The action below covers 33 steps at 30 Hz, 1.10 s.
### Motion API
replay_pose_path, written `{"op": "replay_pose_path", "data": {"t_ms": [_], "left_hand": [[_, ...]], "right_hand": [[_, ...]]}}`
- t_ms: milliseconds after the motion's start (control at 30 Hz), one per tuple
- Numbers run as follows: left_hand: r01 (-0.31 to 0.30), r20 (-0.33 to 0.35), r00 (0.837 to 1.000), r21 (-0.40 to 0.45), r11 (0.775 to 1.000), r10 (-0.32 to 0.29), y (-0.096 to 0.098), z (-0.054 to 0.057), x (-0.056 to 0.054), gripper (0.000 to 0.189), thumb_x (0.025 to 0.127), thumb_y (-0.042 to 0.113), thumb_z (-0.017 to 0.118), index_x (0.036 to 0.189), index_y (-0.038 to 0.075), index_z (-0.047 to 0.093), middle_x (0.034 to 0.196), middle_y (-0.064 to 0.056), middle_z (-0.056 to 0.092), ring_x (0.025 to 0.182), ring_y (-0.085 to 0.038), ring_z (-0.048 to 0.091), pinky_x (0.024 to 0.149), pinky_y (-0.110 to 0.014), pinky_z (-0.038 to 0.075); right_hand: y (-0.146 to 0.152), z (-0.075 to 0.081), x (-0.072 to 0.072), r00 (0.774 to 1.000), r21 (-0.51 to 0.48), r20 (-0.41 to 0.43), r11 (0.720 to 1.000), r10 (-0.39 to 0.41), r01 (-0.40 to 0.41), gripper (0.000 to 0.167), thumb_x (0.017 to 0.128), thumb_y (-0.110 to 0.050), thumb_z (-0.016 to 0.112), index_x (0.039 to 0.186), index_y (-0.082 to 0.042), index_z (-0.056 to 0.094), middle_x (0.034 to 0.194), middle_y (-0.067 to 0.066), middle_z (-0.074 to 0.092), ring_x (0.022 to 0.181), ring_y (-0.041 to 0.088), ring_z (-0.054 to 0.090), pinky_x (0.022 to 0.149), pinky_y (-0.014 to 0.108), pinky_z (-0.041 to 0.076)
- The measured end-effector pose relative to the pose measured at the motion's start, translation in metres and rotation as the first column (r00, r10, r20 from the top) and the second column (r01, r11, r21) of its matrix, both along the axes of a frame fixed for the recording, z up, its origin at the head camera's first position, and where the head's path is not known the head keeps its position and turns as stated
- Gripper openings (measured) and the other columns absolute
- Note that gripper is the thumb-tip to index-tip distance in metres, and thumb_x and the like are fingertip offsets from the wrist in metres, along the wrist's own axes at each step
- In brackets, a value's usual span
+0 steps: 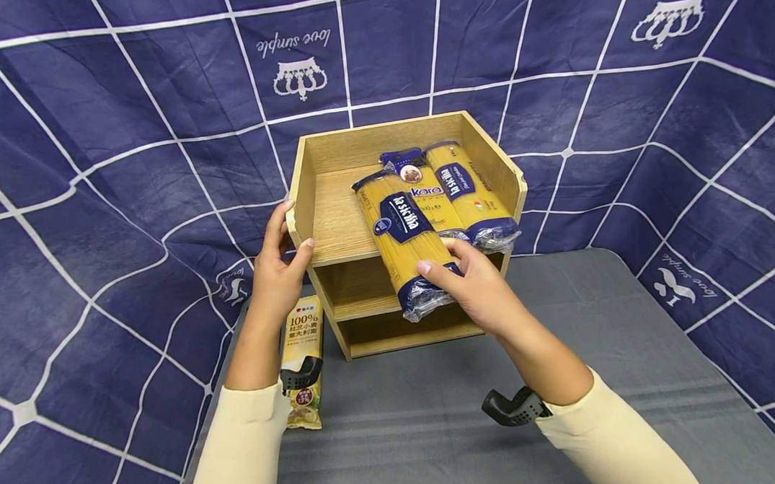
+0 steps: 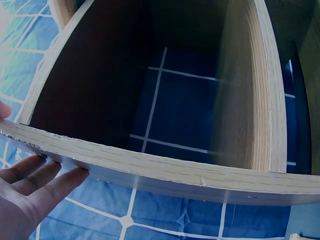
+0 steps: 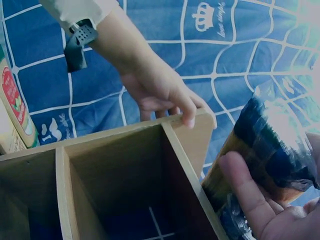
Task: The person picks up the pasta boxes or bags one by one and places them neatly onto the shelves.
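My right hand (image 1: 477, 285) holds the near end of a la Sicilia spaghetti pack (image 1: 400, 230), thumb on top. The far end of this pack lies over the top tier of a wooden shelf (image 1: 337, 208), and its near end juts past the front edge. Beside it on that tier are a yellow-and-blue kara pasta pack (image 1: 439, 200), partly covered, and a second la Sicilia pack (image 1: 466, 188) along the right wall. With thumb inside and fingers outside, my left hand (image 1: 281, 265) grips the shelf's left side panel (image 2: 150, 155). The right wrist view shows this left hand (image 3: 167, 97) at the panel's corner.
A yellow-and-white pasta pack (image 1: 301, 347) with Chinese lettering lies on the grey table surface (image 1: 421, 414), left of the shelf and partly behind my left forearm. Two lower compartments (image 1: 357, 290) face front. Blue cloth (image 1: 392, 54) with white lines hangs behind and at both sides.
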<state>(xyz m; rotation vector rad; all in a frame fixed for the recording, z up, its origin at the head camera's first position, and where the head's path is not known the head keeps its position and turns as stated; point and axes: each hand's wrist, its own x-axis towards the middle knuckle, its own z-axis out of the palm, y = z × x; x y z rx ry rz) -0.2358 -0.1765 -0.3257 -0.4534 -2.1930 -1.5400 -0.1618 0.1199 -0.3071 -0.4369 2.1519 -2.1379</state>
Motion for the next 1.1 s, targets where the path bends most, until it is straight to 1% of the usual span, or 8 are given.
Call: {"op": "replay_pose_path", "data": {"t_ms": [167,333,600,700,867,933,1000,1100], "left_hand": [[-0.003,-0.002,1.000,0.000,1.000,0.003,-0.001,0.000,0.000,0.063,0.100,0.011,0.059,0.154,0.035,0.037,0.134,-0.013,0.061,0.121,-0.023,0.057,0.079,-0.014,0.052],[-0.011,-0.007,1.000,-0.004,1.000,0.011,-0.001,0.000,0.000,0.063,0.100,0.012,0.060,0.154,0.036,0.037,0.133,-0.013,0.061,0.120,-0.022,0.057,0.079,-0.014,0.052],[-0.026,-0.023,0.999,-0.010,1.000,0.026,0.000,0.000,-0.001,0.063,0.100,0.012,0.060,0.153,0.036,0.038,0.131,-0.013,0.062,0.116,-0.021,0.057,0.078,-0.015,0.052],[-0.031,-0.015,0.999,-0.014,0.999,0.031,0.000,0.001,-0.001,0.062,0.100,0.013,0.060,0.153,0.036,0.038,0.132,-0.013,0.062,0.118,-0.022,0.058,0.079,-0.014,0.051],[-0.029,0.002,1.000,-0.022,0.999,0.029,0.000,0.000,0.000,0.063,0.100,0.014,0.060,0.154,0.037,0.037,0.134,-0.012,0.062,0.121,-0.024,0.058,0.079,-0.014,0.051],[-0.027,0.004,1.000,-0.020,0.999,0.027,0.001,0.000,0.000,0.063,0.100,0.014,0.060,0.154,0.037,0.037,0.134,-0.012,0.061,0.121,-0.024,0.058,0.079,-0.014,0.051],[-0.027,0.002,1.000,-0.019,0.999,0.028,0.001,0.000,0.000,0.063,0.100,0.014,0.060,0.154,0.037,0.037,0.134,-0.012,0.062,0.120,-0.024,0.058,0.079,-0.015,0.051],[-0.026,-0.003,1.000,-0.015,1.000,0.026,0.000,-0.001,-0.001,0.063,0.100,0.013,0.060,0.154,0.036,0.037,0.133,-0.013,0.062,0.120,-0.025,0.058,0.078,-0.014,0.051]], "right_hand": [[-0.007,-0.002,0.002,0.998,0.004,-0.045,1.000,0.031,-0.031,0.069,0.101,-0.016,0.062,0.159,-0.022,0.026,0.125,0.025,0.067,0.102,0.018,0.072,0.087,0.029,0.058],[-0.017,-0.006,0.003,0.994,-0.031,-0.070,0.996,0.081,-0.083,0.064,0.101,-0.012,0.060,0.157,-0.023,0.033,0.143,0.015,0.055,0.119,0.018,0.063,0.094,0.026,0.055],[-0.033,-0.012,-0.002,0.999,-0.104,-0.034,0.994,0.022,-0.025,0.060,0.102,-0.017,0.060,0.156,-0.027,0.036,0.152,0.004,0.046,0.129,0.023,0.058,0.099,0.027,0.052],[-0.039,-0.016,-0.006,1.000,-0.130,0.002,0.991,0.007,-0.006,0.058,0.102,-0.020,0.061,0.154,-0.031,0.038,0.152,0.001,0.045,0.127,0.022,0.059,0.097,0.030,0.054],[-0.038,-0.024,-0.007,0.999,-0.182,0.002,0.982,0.051,-0.049,0.059,0.104,-0.020,0.058,0.156,-0.031,0.035,0.149,0.010,0.046,0.111,0.025,0.068,0.081,0.049,0.061],[-0.035,-0.025,-0.004,0.998,-0.160,-0.029,0.985,0.064,-0.068,0.061,0.103,-0.018,0.058,0.157,-0.029,0.033,0.147,0.015,0.048,0.105,0.026,0.070,0.076,0.054,0.061],[-0.031,-0.026,0.000,0.996,-0.092,-0.069,0.994,0.052,-0.058,0.063,0.102,-0.019,0.060,0.158,-0.029,0.033,0.145,0.016,0.052,0.100,0.024,0.073,0.074,0.052,0.061],[-0.025,-0.027,0.006,0.983,0.082,-0.184,0.996,-0.020,0.036,0.063,0.099,-0.023,0.067,0.155,-0.031,0.039,0.132,0.011,0.062,0.091,0.020,0.070,0.074,0.039,0.061]]}}
